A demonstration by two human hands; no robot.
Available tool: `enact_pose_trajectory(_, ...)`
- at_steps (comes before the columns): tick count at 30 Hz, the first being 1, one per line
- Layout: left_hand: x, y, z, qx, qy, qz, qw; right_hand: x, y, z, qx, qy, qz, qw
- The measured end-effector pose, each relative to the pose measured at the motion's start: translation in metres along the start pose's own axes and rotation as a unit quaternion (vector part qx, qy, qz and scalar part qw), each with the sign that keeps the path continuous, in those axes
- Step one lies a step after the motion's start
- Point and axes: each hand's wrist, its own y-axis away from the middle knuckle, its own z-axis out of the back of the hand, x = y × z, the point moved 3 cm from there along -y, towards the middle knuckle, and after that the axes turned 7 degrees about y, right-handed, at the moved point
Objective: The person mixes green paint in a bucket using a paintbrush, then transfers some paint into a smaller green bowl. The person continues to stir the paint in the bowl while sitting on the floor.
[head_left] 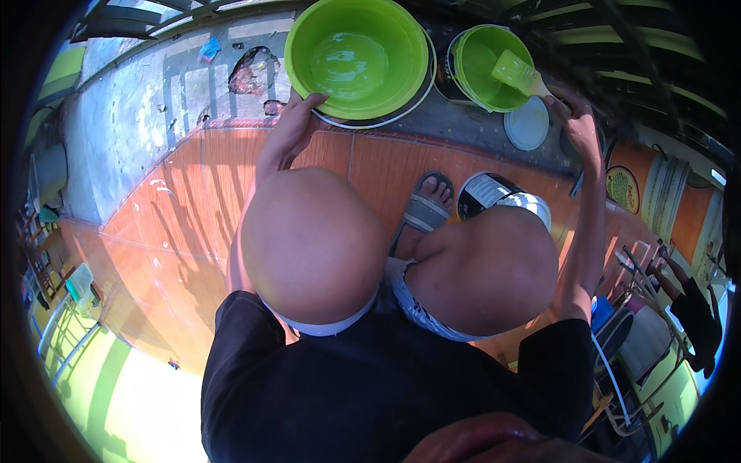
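Observation:
My left hand (295, 123) grips the near left rim of a wide lime-green basin (297, 62), its thumb over the edge. Wet green paint gleams in the bottom of the basin, and a pale rim shows beneath it. In my right hand (577, 127) is the handle of a paintbrush (515, 73), closed in my fingers. The brush's bristles are coated in green and hang over a smaller paint bucket (455, 65) that holds green paint. A round whitish lid (526, 126) lies just below that bucket.
A black and white tub (490, 193) stands beside my sandalled foot (427, 204). Dark metal bars (625, 46) run along the far right. Orange tiles (185, 208) meet a rough grey ledge (170, 92). Chairs (633, 339) and another person (691, 309) are at the right.

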Motion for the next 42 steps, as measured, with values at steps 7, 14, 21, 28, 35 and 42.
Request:
enact_pose_trajectory(7,0.008,-0.007,-0.005,0.005,0.002,-0.009,1.0,0.024,0.02,0.014,0.01,-0.013,-0.022,1.0)
enact_pose_trajectory(14,-0.006,-0.005,-0.03,-0.004,-0.088,-0.019,0.996,0.051,0.032,0.034,-0.019,-0.008,-0.014,1.0)
enact_pose_trajectory(21,-0.011,-0.003,-0.043,-0.006,-0.082,-0.011,0.997,0.062,0.039,0.046,-0.061,-0.001,-0.002,0.998)
enact_pose_trajectory(28,-0.016,-0.001,-0.053,-0.013,-0.065,0.007,0.998,0.041,0.033,0.044,-0.073,-0.025,0.001,0.997)
enact_pose_trajectory(35,-0.019,-0.004,-0.054,-0.007,-0.079,0.023,0.997,0.012,0.017,0.009,0.014,-0.03,-0.031,0.999)
enact_pose_trajectory(42,-0.025,-0.007,-0.052,0.009,-0.091,0.028,0.995,0.018,0.018,0.011,0.003,0.019,-0.117,0.993)
